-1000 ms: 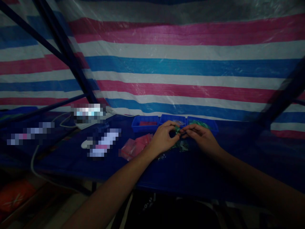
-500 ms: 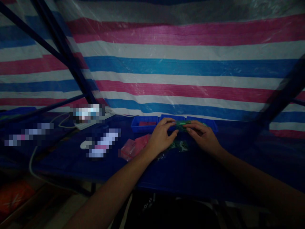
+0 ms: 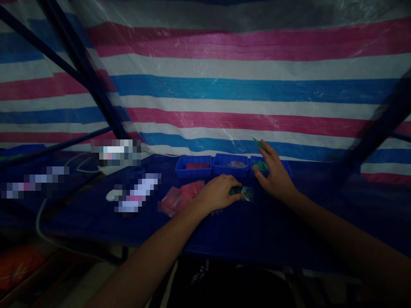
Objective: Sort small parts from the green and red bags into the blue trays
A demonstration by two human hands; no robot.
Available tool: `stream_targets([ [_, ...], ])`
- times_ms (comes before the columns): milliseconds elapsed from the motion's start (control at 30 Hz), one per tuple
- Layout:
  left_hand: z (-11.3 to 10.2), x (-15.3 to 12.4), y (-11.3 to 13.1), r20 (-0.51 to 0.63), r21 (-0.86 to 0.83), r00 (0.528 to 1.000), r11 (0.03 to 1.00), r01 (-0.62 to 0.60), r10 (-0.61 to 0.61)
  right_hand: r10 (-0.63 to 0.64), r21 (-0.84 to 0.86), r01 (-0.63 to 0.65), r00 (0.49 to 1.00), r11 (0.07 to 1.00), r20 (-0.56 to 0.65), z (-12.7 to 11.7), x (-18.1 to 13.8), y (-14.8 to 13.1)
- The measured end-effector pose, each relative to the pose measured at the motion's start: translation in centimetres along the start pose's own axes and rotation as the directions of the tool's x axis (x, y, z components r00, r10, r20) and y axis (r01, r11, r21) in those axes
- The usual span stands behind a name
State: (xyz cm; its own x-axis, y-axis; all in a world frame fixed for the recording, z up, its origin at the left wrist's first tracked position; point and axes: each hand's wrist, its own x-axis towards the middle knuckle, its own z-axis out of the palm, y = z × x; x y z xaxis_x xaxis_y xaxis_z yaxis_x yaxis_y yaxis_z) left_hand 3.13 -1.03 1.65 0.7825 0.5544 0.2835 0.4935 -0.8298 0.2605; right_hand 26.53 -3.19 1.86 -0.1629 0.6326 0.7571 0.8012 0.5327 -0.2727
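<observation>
My left hand [image 3: 221, 191] rests low over the table, fingers and thumb curled around the near end of a clear plastic packet with green contents [image 3: 246, 193]. The packet's left part is hidden under the fingers. My right hand [image 3: 273, 173] is raised in front of the right-hand blue bin [image 3: 287, 167], thumb apart from the fingers. A small green piece [image 3: 257, 141] sticks out at its fingertips; its exact kind is too small to tell. Green items [image 3: 260, 165] lie in that bin. Pink clear packets [image 3: 181, 197] lie left of my left hand.
The left blue bin [image 3: 193, 173] holds flat pink pieces; the middle blue bin [image 3: 230, 171] holds clear plastic. Further left are a white round object [image 3: 114, 195], a blurred-out strip [image 3: 140, 192] and a white cable [image 3: 40, 218]. A striped sheet [image 3: 240, 90] hangs behind the blue table [image 3: 250, 239].
My hands have parted from the green item they held together. The left came down onto the packet on the table; the right rose with a small green piece at its fingertips.
</observation>
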Motion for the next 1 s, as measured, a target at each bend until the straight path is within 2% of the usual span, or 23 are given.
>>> stream_targets([
  [233, 0.3, 0.1, -0.5, -0.022, -0.015, 1.000, 1.000, 0.001, -0.001, -0.050, -0.159, 0.061, 0.996, 0.985, 0.071, 0.2, -0.1, 0.6],
  [367, 0.3, 0.2, -0.5, -0.008, -0.025, 1.000, 1.000, -0.009, 0.009, 0.025, -0.313, 0.011, 0.994, 0.950, 0.111, -0.1, -0.4, 1.6],
  [467, 0.2, 0.2, -0.2, -0.016, -0.028, 0.999, 0.999, -0.031, 0.031, 0.082, -0.352, -0.004, 0.975, 0.936, 0.206, -0.3, -0.8, 2.4],
  [533, 0.1, 0.2, 0.1, -0.045, -0.027, 0.998, 0.999, -0.042, 0.040, 0.090, -0.338, 0.001, 0.963, 0.941, 0.254, -0.4, -1.0, 2.6],
  [600, -0.1, 0.2, 0.5, -0.061, -0.024, 0.996, 0.998, -0.061, 0.059, 0.087, -0.303, -0.007, 0.963, 0.953, 0.254, -0.4, -1.0, 2.7],
  [733, -0.8, 0.3, 0.9, -0.102, -0.012, 0.992, 0.997, -0.070, 0.068, 0.058, -0.203, -0.023, 0.984, 0.979, 0.166, -0.2, -1.0, 2.4],
  [867, -2.8, 0.2, 0.2, -0.142, 0.027, 0.990, 0.999, -0.021, 0.025, -0.025, -0.097, 0.036, 0.994, 0.995, 0.110, -0.2, -0.8, 1.3],
  [933, -4.0, -0.6, -0.5, -0.112, 0.029, 0.993, 0.999, 0.041, -0.038, -0.075, -0.013, 0.078, 0.986, 0.997, 0.150, -0.3, -0.8, 0.4],
  [1000, -5.2, -1.9, -1.2, -0.005, 0.027, 0.995, 0.995, 0.096, -0.096, -0.128, 0.074, 0.116, 0.971, 0.991, 0.203, -0.4, -1.0, -0.7],
])
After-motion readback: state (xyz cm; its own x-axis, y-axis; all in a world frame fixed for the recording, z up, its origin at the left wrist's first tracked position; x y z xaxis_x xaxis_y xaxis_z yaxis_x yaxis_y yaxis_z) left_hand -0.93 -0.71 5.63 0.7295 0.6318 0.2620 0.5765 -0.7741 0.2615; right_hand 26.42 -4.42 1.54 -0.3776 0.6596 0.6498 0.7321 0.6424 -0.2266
